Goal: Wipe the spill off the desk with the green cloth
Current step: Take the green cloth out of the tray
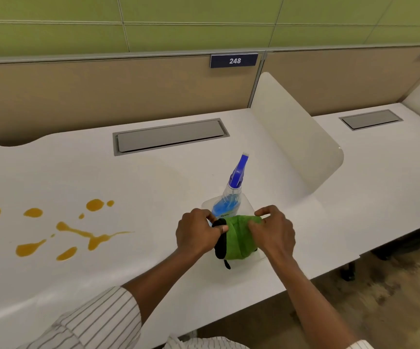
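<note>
My left hand [198, 234] and right hand [273, 233] both pinch the bunched green cloth [239, 236], held just over the desk [153, 187] before the spray bottle [229, 197]. I judge I am readying the cloth. Next it must travel left to the orange spill [65, 230], untouched and well apart.

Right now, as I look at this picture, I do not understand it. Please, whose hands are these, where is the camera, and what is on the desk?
The one picture comes from a camera worn on a person's head, looking down. The left hand and right hand both hold a folded green cloth with black edging. It sits above a clear plastic tray on the white desk. Behind the cloth stands a clear spray bottle with blue liquid. The orange-yellow spill lies to the left, not yet wiped.
</note>
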The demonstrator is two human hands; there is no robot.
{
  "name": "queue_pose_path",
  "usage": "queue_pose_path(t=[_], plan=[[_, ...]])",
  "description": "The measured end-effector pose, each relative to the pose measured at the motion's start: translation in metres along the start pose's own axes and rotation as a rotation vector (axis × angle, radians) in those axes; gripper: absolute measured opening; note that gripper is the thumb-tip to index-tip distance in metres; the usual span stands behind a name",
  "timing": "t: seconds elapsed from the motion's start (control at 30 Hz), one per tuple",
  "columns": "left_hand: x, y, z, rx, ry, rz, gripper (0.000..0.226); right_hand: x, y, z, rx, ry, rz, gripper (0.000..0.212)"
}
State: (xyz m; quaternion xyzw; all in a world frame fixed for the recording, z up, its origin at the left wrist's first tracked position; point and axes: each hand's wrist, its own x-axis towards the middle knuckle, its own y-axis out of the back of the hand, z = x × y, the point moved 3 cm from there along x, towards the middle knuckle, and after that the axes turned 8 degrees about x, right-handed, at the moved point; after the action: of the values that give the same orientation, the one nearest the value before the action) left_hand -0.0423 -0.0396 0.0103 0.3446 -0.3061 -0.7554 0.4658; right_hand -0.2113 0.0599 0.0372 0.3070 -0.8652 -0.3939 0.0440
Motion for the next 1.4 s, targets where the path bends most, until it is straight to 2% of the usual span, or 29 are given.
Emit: queue_pose_path(t=[0.2, 0.37, 0.47, 0.53, 0.6, 0.67, 0.73, 0.8, 0.87, 0.9, 0.97, 1.03, 1.13, 1.23, 1.3, 1.4], plan=[[-0.010, 0.047, -0.018, -0.266, -0.026, 0.025, 0.018, -0.006, 0.037, -0.035, 0.331, 0.011, -0.068, 0.020], [-0.029, 0.085, -0.062, -0.497, 0.026, 0.023, 0.015, -0.033, 0.046, -0.081, 0.632, 0.003, -0.278, 0.017], [-0.046, 0.108, -0.088, -0.524, 0.032, 0.053, 0.010, -0.057, 0.043, -0.111, 0.784, -0.012, -0.421, 0.011], [-0.064, 0.125, -0.097, -0.537, -0.029, 0.109, 0.026, -0.072, 0.036, -0.128, 0.847, -0.019, -0.481, 0.010], [-0.086, 0.142, -0.099, -0.486, -0.183, 0.174, 0.048, -0.085, 0.023, -0.142, 0.881, -0.031, -0.516, 0.010], [-0.105, 0.151, -0.097, -0.378, -0.308, 0.158, 0.062, -0.098, 0.009, -0.153, 0.895, -0.045, -0.544, 0.010], [-0.117, 0.149, -0.098, -0.248, -0.333, 0.166, 0.065, -0.111, -0.004, -0.165, 0.907, -0.047, -0.571, 0.010], [-0.120, 0.142, -0.104, -0.167, -0.309, 0.276, 0.045, -0.121, -0.015, -0.173, 0.919, -0.052, -0.596, 0.009], [-0.123, 0.143, -0.112, -0.185, -0.241, 0.381, 0.021, -0.126, -0.021, -0.180, 0.930, -0.047, -0.615, 0.009], [-0.124, 0.147, -0.117, -0.232, -0.194, 0.403, 0.016, -0.127, -0.024, -0.183, 0.941, -0.041, -0.623, 0.009], [-0.128, 0.161, -0.124, -0.322, -0.138, 0.407, 0.015, -0.126, -0.028, -0.187, 0.978, -0.043, -0.641, 0.012], [-0.132, 0.181, -0.128, -0.365, -0.121, 0.392, 0.019, -0.125, -0.033, -0.190, 1.012, -0.037, -0.653, 0.024], [-0.132, 0.215, -0.130, -0.312, -0.141, 0.399, 0.022, -0.124, -0.042, -0.190, 0.990, 0.009, -0.688, 0.042], [-0.133, 0.245, -0.128, -0.297, -0.169, 0.341, 0.020, -0.130, -0.052, -0.187, 0.960, 0.063, -0.774, 0.044], [-0.134, 0.261, -0.130, -0.267, -0.192, 0.303, 0.019, -0.133, -0.060, -0.186, 0.820, 0.182, -0.754, 0.049], [-0.134, 0.279, -0.134, -0.165, -0.221, 0.288, 0.021, -0.138, -0.066, -0.190, 0.518, 0.538, -0.591, 0.063]])
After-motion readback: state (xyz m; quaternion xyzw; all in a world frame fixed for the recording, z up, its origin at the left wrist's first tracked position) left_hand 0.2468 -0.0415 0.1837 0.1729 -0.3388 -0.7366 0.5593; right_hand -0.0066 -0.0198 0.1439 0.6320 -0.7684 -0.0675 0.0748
